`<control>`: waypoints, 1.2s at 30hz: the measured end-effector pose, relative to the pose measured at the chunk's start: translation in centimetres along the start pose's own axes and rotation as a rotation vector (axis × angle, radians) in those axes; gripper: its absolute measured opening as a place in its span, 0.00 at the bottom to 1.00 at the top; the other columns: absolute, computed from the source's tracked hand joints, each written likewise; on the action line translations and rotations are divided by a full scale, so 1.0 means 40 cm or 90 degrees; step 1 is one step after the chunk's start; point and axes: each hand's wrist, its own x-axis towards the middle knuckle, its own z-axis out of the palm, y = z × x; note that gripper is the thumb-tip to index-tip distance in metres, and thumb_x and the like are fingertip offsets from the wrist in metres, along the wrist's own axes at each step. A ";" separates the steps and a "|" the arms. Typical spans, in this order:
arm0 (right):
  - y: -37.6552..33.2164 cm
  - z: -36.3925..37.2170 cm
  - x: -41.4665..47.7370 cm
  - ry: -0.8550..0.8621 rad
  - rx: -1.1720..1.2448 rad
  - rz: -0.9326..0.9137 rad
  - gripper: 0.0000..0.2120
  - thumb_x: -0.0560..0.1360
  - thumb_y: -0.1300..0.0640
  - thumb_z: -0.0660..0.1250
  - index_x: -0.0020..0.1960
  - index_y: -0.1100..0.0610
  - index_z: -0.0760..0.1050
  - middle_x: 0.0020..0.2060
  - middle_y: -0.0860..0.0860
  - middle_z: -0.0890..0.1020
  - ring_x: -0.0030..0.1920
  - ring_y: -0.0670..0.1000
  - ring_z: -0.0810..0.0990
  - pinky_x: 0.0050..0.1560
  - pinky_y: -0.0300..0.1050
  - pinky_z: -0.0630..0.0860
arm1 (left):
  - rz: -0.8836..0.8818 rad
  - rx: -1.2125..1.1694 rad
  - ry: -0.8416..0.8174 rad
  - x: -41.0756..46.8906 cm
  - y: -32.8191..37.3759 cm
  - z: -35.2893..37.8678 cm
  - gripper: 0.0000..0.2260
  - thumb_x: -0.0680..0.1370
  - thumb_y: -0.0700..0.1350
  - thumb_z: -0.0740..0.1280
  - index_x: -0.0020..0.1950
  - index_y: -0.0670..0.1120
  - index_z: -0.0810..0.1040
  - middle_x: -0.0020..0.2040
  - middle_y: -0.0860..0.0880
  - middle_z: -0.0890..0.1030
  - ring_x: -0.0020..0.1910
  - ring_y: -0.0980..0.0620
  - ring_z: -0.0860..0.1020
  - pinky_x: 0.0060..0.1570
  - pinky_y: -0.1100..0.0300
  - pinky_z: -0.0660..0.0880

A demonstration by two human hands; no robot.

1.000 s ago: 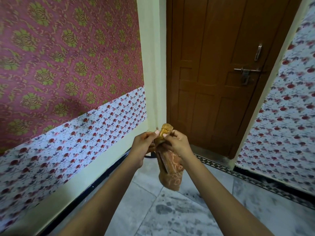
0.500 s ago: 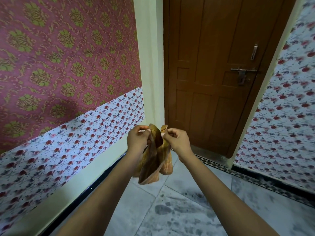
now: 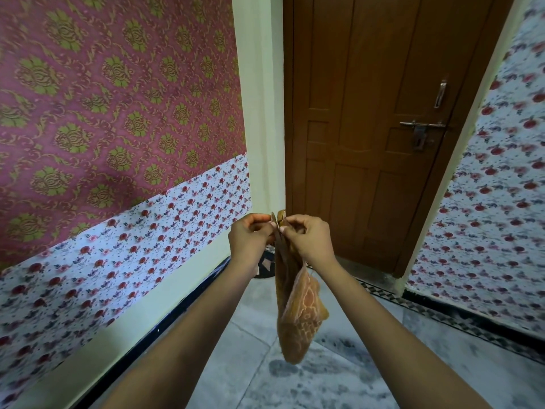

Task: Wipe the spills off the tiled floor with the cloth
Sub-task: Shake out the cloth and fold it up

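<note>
An orange-brown patterned cloth (image 3: 298,317) hangs in the air in front of me, folded lengthwise. My left hand (image 3: 250,240) and my right hand (image 3: 306,240) pinch its top edge side by side at chest height. Below it lies the pale grey tiled floor (image 3: 241,349), with dark wet spill patches (image 3: 333,379) spread across the tiles under and to the right of the cloth.
A papered wall with a dark skirting (image 3: 165,326) runs along the left. A shut brown wooden door (image 3: 368,143) with a metal latch (image 3: 421,128) stands ahead. Another floral wall (image 3: 486,231) is on the right. A small dark object (image 3: 265,265) sits in the corner behind my left wrist.
The hands have come back together at the cloth's top edge, and the cloth now hangs longer and narrower, further to the right than half a second ago.
</note>
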 end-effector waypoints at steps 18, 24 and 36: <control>0.066 0.047 -0.060 -0.070 -0.184 0.018 0.10 0.72 0.63 0.67 0.53 0.57 0.76 0.48 0.53 0.79 0.45 0.50 0.77 0.37 0.36 0.68 | -0.035 -0.013 0.032 0.062 0.082 -0.044 0.06 0.77 0.36 0.65 0.47 0.46 0.74 0.43 0.41 0.79 0.38 0.48 0.78 0.41 0.55 0.81; 0.152 -0.008 -0.086 -0.061 -0.143 0.071 0.18 0.72 0.60 0.69 0.60 0.54 0.68 0.49 0.51 0.78 0.44 0.51 0.80 0.44 0.51 0.79 | -0.042 -0.023 0.070 0.134 0.148 -0.108 0.07 0.77 0.33 0.64 0.42 0.42 0.79 0.50 0.40 0.79 0.46 0.45 0.79 0.40 0.58 0.81; 0.060 -0.065 -0.043 -0.206 0.023 -0.065 0.11 0.77 0.65 0.62 0.52 0.56 0.81 0.45 0.48 0.82 0.44 0.38 0.80 0.43 0.30 0.76 | -0.075 0.077 0.118 0.228 0.145 -0.189 0.08 0.74 0.28 0.66 0.47 0.39 0.78 0.55 0.42 0.76 0.54 0.42 0.76 0.53 0.51 0.78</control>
